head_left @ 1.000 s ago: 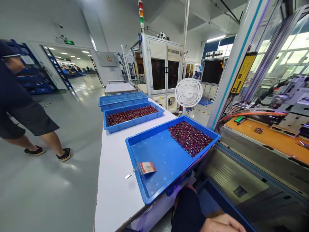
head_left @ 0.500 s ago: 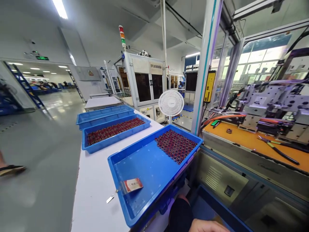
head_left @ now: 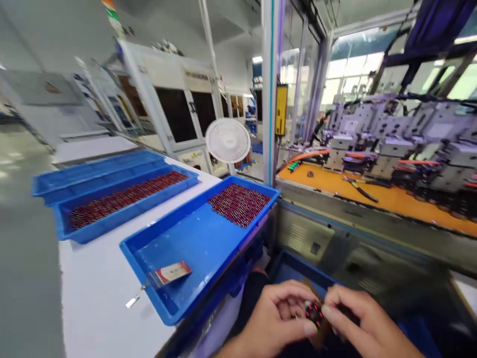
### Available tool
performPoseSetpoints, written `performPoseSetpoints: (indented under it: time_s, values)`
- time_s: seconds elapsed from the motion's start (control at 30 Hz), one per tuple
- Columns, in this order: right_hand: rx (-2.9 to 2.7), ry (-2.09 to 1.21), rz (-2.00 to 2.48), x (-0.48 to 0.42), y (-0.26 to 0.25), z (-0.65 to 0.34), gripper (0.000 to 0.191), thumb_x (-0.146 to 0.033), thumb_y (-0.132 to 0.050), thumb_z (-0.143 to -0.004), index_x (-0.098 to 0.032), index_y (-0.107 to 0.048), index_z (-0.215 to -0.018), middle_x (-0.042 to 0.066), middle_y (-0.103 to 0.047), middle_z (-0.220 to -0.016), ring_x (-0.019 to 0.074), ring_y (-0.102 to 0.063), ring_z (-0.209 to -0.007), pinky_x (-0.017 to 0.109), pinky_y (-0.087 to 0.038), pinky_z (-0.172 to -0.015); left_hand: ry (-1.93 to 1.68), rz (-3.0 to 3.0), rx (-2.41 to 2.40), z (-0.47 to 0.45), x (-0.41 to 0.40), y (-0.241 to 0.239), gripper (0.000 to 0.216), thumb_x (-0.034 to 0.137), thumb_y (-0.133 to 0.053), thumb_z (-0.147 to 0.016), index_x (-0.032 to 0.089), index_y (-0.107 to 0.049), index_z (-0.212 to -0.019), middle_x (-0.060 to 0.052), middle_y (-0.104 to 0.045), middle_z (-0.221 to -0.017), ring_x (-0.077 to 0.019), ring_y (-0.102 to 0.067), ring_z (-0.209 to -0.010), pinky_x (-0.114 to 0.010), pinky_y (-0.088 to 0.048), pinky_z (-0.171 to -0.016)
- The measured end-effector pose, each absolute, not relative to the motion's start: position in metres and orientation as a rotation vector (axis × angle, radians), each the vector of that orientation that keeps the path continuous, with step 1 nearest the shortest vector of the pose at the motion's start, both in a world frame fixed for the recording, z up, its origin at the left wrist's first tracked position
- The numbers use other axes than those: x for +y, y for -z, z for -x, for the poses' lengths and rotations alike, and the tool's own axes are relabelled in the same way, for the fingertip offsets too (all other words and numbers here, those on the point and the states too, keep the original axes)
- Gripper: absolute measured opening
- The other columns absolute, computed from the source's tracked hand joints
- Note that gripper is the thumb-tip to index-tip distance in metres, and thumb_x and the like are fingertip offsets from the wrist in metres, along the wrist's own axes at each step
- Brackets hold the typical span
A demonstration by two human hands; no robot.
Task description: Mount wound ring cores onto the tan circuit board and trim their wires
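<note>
Low in the view, my left hand point(head_left: 279, 315) is closed with thumb and fingers around a small round part point(head_left: 313, 314), dark with red spots round its ring, like a small motor stator. At the part's right edge my right hand point(head_left: 363, 318) has thumb and forefinger pinched together; blur hides exactly what the tips grip. Left of my hands, a blue tray point(head_left: 201, 261) holds a block of many small dark-red round parts point(head_left: 240, 204) at its far end. A red-and-white card point(head_left: 173, 272) lies at the tray's near end, with a metal clip point(head_left: 132, 301) over the rim.
Another blue tray point(head_left: 128, 219) of parts stands farther left, with a further blue tray point(head_left: 100, 166) behind. A white fan point(head_left: 228, 140) stands beyond. To the right is a machine with an orange bed point(head_left: 335, 186), carrying pliers point(head_left: 359, 189). Below is a blue bin point(head_left: 298, 266).
My view has swung to the right and somewhat down. Both hands now show at the lower right with the small round part; before, only part of one hand was visible at the bottom edge.
</note>
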State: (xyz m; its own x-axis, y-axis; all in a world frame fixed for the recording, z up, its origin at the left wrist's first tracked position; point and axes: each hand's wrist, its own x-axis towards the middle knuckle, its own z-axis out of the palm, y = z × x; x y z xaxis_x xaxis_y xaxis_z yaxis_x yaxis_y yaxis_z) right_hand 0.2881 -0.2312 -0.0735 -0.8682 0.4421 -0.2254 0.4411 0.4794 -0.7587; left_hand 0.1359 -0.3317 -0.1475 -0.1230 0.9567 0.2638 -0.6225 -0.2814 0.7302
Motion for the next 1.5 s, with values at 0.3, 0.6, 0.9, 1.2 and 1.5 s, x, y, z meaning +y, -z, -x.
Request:
performPoseSetpoints:
  time_s: [0.3,0.6,0.9,1.2,1.5]
  values:
    - [-2.622,-1.633,0.622,-0.191,0.037,-0.299,0.027,-0.033,-0.060,-0.093,-0.007,-0.059,-0.086,0.004,-0.057,-0.077,0.0074,-0.050,-0.070,0.019,-0.041,-0.066,-1.550,-0.904,0.535,-0.128,-0.328,0.144,0.034,0.007,-0.071,-0.079,0.025,-0.073,-0.108,-0.006,-0.060,-0.110,-0.0104,-0.061,-0.093,-0.022,-0.050,-0.083]
    - [-2.701,-1.630,-0.067,-0.182,0.038,-0.264,0.020,-0.024,-0.072,-0.084,-0.006,-0.071,-0.092,0.008,-0.057,-0.118,0.0102,-0.056,-0.106,0.024,-0.042,-0.098,-1.251,-1.001,0.751,-0.135,-0.330,0.128,0.034,0.033,-0.076,-0.077,0.004,-0.063,-0.090,-0.006,-0.054,-0.081,-0.0069,-0.046,-0.071,-0.018,-0.038,-0.064]
    - [-2.522,-1.383,0.298,-0.201,0.043,-0.277,0.020,-0.021,-0.065,-0.088,-0.008,-0.063,-0.074,0.004,-0.060,-0.092,0.0054,-0.056,-0.086,0.019,-0.043,-0.081,-1.478,-0.913,0.565,-0.137,-0.330,0.138,0.037,0.007,-0.069,-0.082,0.026,-0.072,-0.113,-0.004,-0.062,-0.114,-0.0080,-0.060,-0.093,-0.017,-0.047,-0.082]
    - [-2.513,-1.743,1.019,-0.214,0.023,-0.291,0.020,-0.028,-0.065,-0.083,-0.008,-0.066,-0.084,0.000,-0.058,-0.070,0.0061,-0.048,-0.063,0.018,-0.038,-0.058,-1.606,-1.053,0.585,-0.141,-0.328,0.138,0.038,0.004,-0.068,-0.080,0.025,-0.072,-0.111,-0.006,-0.059,-0.110,-0.0097,-0.060,-0.095,-0.019,-0.050,-0.083]
    - [-2.719,-1.613,0.711,-0.215,0.016,-0.294,0.016,-0.022,-0.056,-0.090,-0.012,-0.068,-0.087,-0.002,-0.062,-0.077,0.0055,-0.052,-0.069,0.018,-0.040,-0.064,-1.572,-1.003,0.497,-0.144,-0.330,0.136,0.037,0.006,-0.070,-0.080,0.025,-0.071,-0.112,-0.006,-0.058,-0.109,-0.0103,-0.059,-0.094,-0.020,-0.048,-0.083]
